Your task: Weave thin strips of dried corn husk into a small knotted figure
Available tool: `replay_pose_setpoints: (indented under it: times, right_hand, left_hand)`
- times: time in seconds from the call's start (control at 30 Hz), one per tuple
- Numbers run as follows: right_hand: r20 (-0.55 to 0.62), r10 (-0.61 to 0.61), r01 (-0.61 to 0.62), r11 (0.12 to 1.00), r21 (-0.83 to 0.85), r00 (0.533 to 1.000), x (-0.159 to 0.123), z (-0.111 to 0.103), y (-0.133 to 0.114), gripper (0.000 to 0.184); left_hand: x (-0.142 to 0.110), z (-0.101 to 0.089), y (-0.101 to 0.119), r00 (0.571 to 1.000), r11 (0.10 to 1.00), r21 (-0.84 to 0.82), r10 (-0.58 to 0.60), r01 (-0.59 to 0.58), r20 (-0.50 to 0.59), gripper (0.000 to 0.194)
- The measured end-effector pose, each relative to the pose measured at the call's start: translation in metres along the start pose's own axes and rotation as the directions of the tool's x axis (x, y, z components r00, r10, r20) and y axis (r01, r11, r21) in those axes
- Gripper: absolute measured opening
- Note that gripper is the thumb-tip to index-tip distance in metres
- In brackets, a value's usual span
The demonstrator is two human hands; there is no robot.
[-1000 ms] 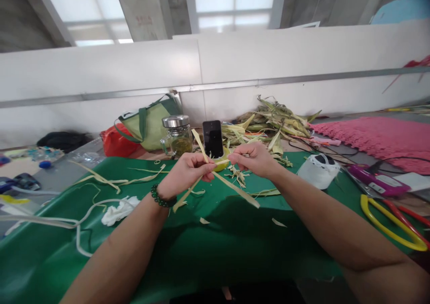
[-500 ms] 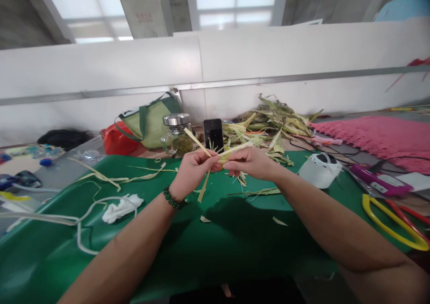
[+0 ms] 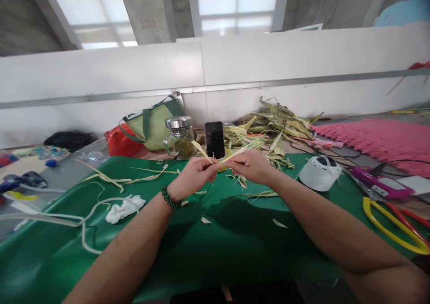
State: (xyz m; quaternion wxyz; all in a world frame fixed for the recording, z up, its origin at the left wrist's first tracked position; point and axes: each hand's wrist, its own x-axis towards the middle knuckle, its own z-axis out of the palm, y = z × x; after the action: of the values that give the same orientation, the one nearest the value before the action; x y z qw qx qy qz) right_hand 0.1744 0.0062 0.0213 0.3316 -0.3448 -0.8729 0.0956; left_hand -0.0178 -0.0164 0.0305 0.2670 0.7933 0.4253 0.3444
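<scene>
The left hand (image 3: 197, 173) and right hand (image 3: 252, 166) pinch pale corn husk strips (image 3: 202, 152) between their fingers, close together over the green sheet (image 3: 235, 246).

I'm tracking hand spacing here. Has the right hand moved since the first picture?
Yes: the right hand shifted slightly left. Against the phone, its fingertips went from beyond the right edge to roughly in line with it.
</scene>
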Motion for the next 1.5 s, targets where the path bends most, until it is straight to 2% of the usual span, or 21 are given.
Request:
replay_pose_setpoints:
  times: [0.1,0.17,0.3,0.4,0.47,0.53,0.63,0.73,0.8,0.87,1.0,1.13,1.27,1.4,1.5]
  right_hand:
    - [-0.037,0.007,-0.007,1.0,-0.005,0.999,-0.002,-0.001,-0.002,0.036]
    - [-0.033,0.013,-0.012,0.999,0.033,0.999,-0.003,-0.003,-0.002,0.036]
    - [-0.003,0.038,-0.037,0.99,0.138,0.999,-0.001,-0.005,0.004,0.038]
    - [0.014,0.076,-0.078,0.987,0.139,0.997,0.001,-0.005,0.01,0.038]
    - [0.016,0.092,-0.093,0.992,0.082,0.996,0.002,-0.004,0.013,0.039]
    - [-0.05,0.096,-0.097,0.995,-0.02,0.994,0.002,-0.004,0.014,0.036]
    - [-0.196,0.013,-0.062,0.967,-0.248,0.981,0.001,0.0,0.01,0.032]
    - [-0.204,-0.104,0.024,0.933,-0.359,0.973,-0.001,0.007,0.002,0.04]
    - [-0.201,-0.115,0.053,0.956,-0.288,0.973,-0.002,0.014,-0.003,0.041]
    - [-0.228,-0.076,0.037,0.984,-0.173,0.971,-0.003,0.02,-0.007,0.041]
    - [-0.264,0.03,-0.016,0.998,0.056,0.964,-0.002,0.025,-0.009,0.046]
    - [-0.253,0.118,-0.057,0.97,0.236,0.96,0.002,0.022,-0.006,0.056]
    - [-0.258,0.186,-0.078,0.922,0.378,0.948,0.004,0.019,-0.004,0.053]
    - [-0.205,0.214,-0.11,0.898,0.426,0.955,0.003,0.016,-0.003,0.05]
    - [-0.222,0.205,-0.099,0.907,0.41,0.953,0.004,0.014,-0.002,0.049]
  left_hand:
    - [-0.001,-0.001,0.003,0.998,0.995,0.071,0.065,-0.065,0.01,0.039]
    - [-0.002,-0.006,0.003,0.997,0.997,0.046,0.062,-0.064,0.04,0.036]
    - [-0.001,-0.015,0.0,0.992,0.985,-0.151,-0.061,0.078,0.111,0.029]
    - [0.0,-0.015,-0.001,0.97,0.938,-0.262,-0.191,0.226,0.153,0.027]
    - [0.0,-0.012,-0.001,0.956,0.9,-0.327,-0.25,0.289,0.156,0.028]
    - [0.001,-0.01,-0.001,0.955,0.877,-0.377,-0.265,0.297,0.134,0.027]
    - [0.002,-0.006,-0.003,0.966,0.89,-0.375,-0.247,0.258,0.077,0.022]
    - [0.002,-0.001,-0.003,0.986,0.943,-0.294,-0.164,0.158,0.007,0.023]
    - [0.001,0.004,0.0,0.997,0.976,-0.205,-0.079,0.077,-0.002,0.027]
    - [0.0,0.008,0.004,0.999,0.987,-0.154,-0.046,0.048,0.019,0.026]
    - [-0.003,0.009,0.009,0.997,0.981,-0.189,-0.035,0.048,0.067,0.024]
    - [-0.002,0.003,0.005,0.988,0.946,-0.302,-0.075,0.113,0.135,0.026]
    - [-0.001,0.001,0.002,0.974,0.912,-0.363,-0.135,0.194,0.18,0.027]
    - [-0.002,0.0,0.002,0.962,0.883,-0.396,-0.181,0.251,0.206,0.024]
    - [-0.001,0.002,0.0,0.962,0.856,-0.441,-0.217,0.268,0.164,0.024]
